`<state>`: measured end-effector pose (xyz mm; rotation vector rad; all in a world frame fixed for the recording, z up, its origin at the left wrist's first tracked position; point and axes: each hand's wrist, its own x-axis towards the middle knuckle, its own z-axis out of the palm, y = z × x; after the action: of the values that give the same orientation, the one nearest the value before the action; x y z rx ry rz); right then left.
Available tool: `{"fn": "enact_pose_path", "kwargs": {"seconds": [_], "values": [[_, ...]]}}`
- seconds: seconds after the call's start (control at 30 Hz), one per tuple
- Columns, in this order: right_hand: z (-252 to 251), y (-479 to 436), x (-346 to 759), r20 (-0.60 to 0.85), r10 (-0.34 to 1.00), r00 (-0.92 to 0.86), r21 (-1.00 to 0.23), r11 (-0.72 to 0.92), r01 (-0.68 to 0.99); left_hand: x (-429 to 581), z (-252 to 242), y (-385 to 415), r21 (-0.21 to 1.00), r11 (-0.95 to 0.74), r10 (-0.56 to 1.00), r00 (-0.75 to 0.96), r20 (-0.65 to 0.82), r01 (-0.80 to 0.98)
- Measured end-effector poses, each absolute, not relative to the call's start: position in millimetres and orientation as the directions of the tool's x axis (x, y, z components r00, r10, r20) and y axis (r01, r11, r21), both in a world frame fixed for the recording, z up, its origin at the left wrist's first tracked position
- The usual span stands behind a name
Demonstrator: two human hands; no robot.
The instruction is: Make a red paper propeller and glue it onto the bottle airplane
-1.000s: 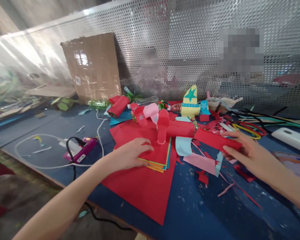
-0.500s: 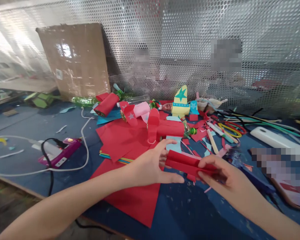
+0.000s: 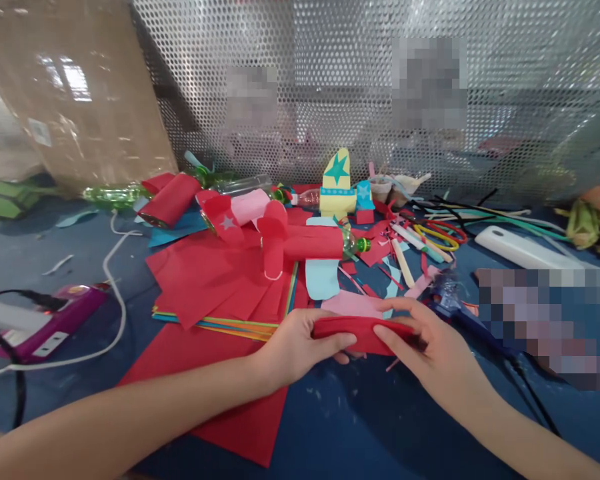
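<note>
A folded strip of red paper [image 3: 365,328] is held level above the blue table by both hands. My left hand [image 3: 300,343] pinches its left end, thumb on the near side. On its right part, my right hand [image 3: 420,340] grips with thumb and fingers. Just beyond the strip lies a pink paper piece [image 3: 353,305]. Behind that rests a bottle plane wrapped in red paper [image 3: 313,241], with a green cap and a light blue wing [image 3: 323,279]. Left of the hands are stacked red sheets [image 3: 205,273], and another red sheet [image 3: 240,427] lies partly under my left forearm.
More paper-covered bottles [image 3: 173,200] and a yellow plane with a star [image 3: 337,193] stand along the perforated metal screen [image 3: 320,80]. A purple power strip [image 3: 65,320] with cords is at left. A blue glue gun [image 3: 475,327], paper scraps and a white case [image 3: 525,248] lie right.
My left hand has gone from open beside the red paper to gripping its left end. The strip now looks flatter, pressed together. The view has shifted to the right.
</note>
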<state>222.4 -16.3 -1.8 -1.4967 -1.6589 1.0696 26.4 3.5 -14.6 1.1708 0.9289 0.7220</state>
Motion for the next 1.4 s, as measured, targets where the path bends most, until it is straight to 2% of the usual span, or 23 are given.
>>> {"fn": "enact_pose_path", "kwargs": {"seconds": [0.23, 0.57, 0.97, 1.17, 1.3, 1.4], "values": [[-3, -16, 223, 0.06, 0.988, -0.139, -0.849, 0.124, 0.513, 26, -15, 6, 0.969, 0.248, 0.865, 0.456, -0.211, -0.02], [-6, -17, 225, 0.118, 0.978, -0.173, -0.835, 0.192, 0.516, 25, -11, 5, 0.976, 0.215, 0.865, 0.469, -0.18, -0.022], [-8, -9, 225, 0.131, 0.982, -0.139, -0.831, 0.185, 0.525, 27, -15, 8, 0.98, 0.197, 0.865, 0.473, -0.167, -0.014], [-9, -5, 228, 0.105, 0.984, -0.146, -0.858, 0.164, 0.487, 29, -14, 7, 0.98, 0.194, 0.867, 0.475, -0.152, -0.041], [-7, -7, 226, -0.035, 0.984, -0.177, -0.92, 0.037, 0.39, 28, -16, 6, 0.981, 0.183, 0.877, 0.46, -0.136, -0.059], [-10, -6, 223, -0.073, 0.978, -0.193, -0.926, 0.005, 0.378, 27, -16, 5, 0.981, 0.181, 0.883, 0.45, -0.133, -0.065]]}}
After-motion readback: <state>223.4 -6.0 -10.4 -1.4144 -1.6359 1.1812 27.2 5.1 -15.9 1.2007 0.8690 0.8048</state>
